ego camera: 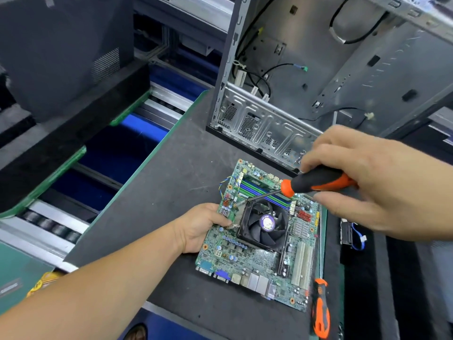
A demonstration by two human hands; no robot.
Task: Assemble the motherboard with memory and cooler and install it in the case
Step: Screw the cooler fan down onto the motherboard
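Observation:
A green motherboard [247, 263] lies flat on the dark mat in front of me. A black fan cooler [266, 225] sits on it, and green and blue memory sticks [264, 192] fill the slots behind the cooler. My left hand [203, 228] grips the board's left edge, thumb on top. My right hand [372, 177] holds an orange and black screwdriver [316, 181], its tip on the cooler's far-left corner screw. The open metal case [318, 77] stands upright behind the board, with loose cables inside.
A second orange and black screwdriver [321, 307] lies at the board's right edge. A black connector with a blue cable [350, 235] rests on the right. A roller conveyor [56, 229] with black trays runs along the left, beyond the mat's green edge.

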